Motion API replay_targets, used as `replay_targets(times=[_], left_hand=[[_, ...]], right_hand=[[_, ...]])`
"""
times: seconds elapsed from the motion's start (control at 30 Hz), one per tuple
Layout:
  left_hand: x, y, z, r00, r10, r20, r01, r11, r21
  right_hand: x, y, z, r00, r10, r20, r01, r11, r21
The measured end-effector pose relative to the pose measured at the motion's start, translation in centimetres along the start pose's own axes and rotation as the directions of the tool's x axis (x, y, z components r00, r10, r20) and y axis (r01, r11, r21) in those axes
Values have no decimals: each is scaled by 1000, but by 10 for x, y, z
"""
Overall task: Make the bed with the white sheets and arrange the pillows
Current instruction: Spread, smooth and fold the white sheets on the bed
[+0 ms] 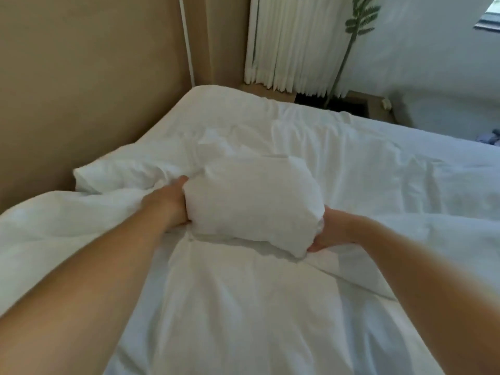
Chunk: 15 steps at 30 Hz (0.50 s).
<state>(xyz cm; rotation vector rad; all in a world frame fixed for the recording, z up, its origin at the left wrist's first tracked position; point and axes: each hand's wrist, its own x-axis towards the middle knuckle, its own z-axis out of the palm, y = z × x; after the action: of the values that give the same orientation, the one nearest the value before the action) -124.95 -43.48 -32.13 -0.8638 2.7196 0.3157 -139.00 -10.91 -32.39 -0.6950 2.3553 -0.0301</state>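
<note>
Head cam, only view I've got. Small white pillow [251, 204] is mid-bed, held betw. both hands just above the rumpled white duvet [243, 307]. Left hand [170, 201] clamps the pillow's left end, thumb up top, rest of the fingers tucked out of sight behind the fabric. Right hand [332, 234] grips the lower right corner, fingers curled under it w/ cloth bunching over them.

Stuff around: a second pillow [121, 171] lies flat to the left, right up against the tan headboard [81, 90], and its near edge touches the left hand's side of the held one. Another pillow [224, 104] sits further back at the bed's far corner. The sheet [365, 158] betw. them is wrinkled.

Past the bed: white curtains [292, 41], a tall leafy plant [357, 28] in front of them, a low wooden nightstand [373, 104] by the far edge. Bit of blue cloth [489, 138] at the right border, too blurry to ID.
</note>
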Motion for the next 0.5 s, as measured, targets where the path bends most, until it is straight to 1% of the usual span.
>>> replay_targets(times=[0.03, 0.07, 0.1, 0.13, 0.17, 0.2, 0.23, 0.27, 0.3, 0.33, 0.37, 0.4, 0.43, 0.47, 0.5], left_hand=[[-3, 3, -3, 997, -29, -76, 28, 1000, -5], [-3, 4, -15, 983, -90, -161, 84, 996, -44], [2, 4, -36, 950, -154, -272, 128, 986, -111], [11, 4, -59, 903, -200, -381, 140, 974, -179], [16, 4, -84, 858, -203, -472, 108, 969, -220], [21, 7, -100, 808, -179, -561, 39, 967, -253], [25, 11, -103, 758, -170, -630, -27, 956, -291], [25, 15, -94, 726, -158, -669, -74, 949, -305], [23, 16, -74, 720, -125, -683, -90, 958, -271], [20, 14, -42, 756, -57, -652, -58, 986, -155], [15, 9, -6, 814, 7, -580, -11, 1000, -3], [7, 4, 26, 878, 24, -479, 27, 995, 100], [3, -3, 43, 922, 28, -386, 34, 988, 153], [4, -5, 44, 947, 24, -319, 27, 988, 152], [10, -7, 38, 970, 19, -243, 17, 989, 145]], right_hand=[[0, 2, -5, 996, -15, -85, 14, 1000, -12], [2, 5, -17, 974, 11, -227, -19, 999, -34], [1, 6, -38, 920, 62, -387, -86, 995, -46], [-2, 7, -66, 829, 97, -550, -151, 987, -53], [-10, 6, -94, 714, 107, -691, -199, 978, -54], [-18, 4, -116, 592, 84, -801, -227, 972, -65], [-22, 4, -127, 491, 52, -870, -228, 971, -70], [-21, 4, -124, 436, 44, -899, -212, 976, -55], [-17, 5, -107, 466, 79, -881, -221, 975, -30], [-10, 7, -79, 565, 96, -819, -257, 964, -64], [-4, 7, -43, 700, 101, -707, -300, 940, -164], [3, 10, -8, 823, 119, -555, -316, 909, -273], [11, 11, 19, 882, 141, -449, -307, 896, -322], [17, 11, 30, 909, 157, -385, -289, 905, -312], [21, 9, 28, 923, 175, -343, -271, 928, -256]])
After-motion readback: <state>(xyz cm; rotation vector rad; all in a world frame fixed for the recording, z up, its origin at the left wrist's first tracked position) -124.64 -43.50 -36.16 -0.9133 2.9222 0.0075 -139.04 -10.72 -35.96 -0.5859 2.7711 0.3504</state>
